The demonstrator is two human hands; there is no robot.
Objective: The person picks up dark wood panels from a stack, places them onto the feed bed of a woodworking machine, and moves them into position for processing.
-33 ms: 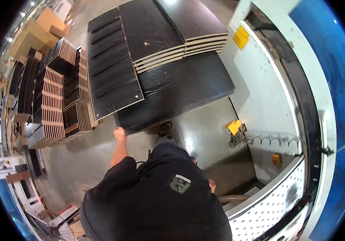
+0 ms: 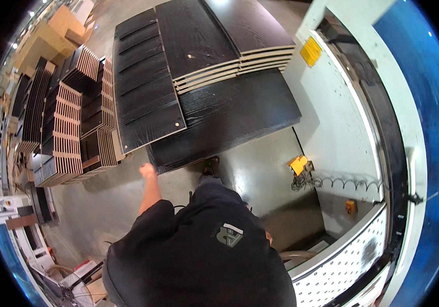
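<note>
My left hand (image 2: 148,171) hangs beside the near left corner of a dark wood-grain panel (image 2: 229,107). Its fingers look loosely curled, with nothing seen in them. A little gap seems to part it from the panel's edge. Only a sliver of my right hand (image 2: 269,238) shows past the right side of my black shirt; its fingers are hidden. Over that panel's far side lies a stack of dark boards (image 2: 194,41) with pale edges. A long dark panel with raised ribs (image 2: 145,87) rests at the stack's left.
Stacks of pale-edged dark boards (image 2: 67,123) stand at the left. A white machine housing (image 2: 327,117) rises at the right, with a yellow box (image 2: 298,165) and coiled cable (image 2: 304,180) at its side. A dotted white panel (image 2: 345,263) is at lower right. A fan (image 2: 71,286) stands lower left.
My left hand has shifted slightly left, away from the panel's corner. My right hand has slipped further out of sight behind my shirt. The view has shifted slightly.
</note>
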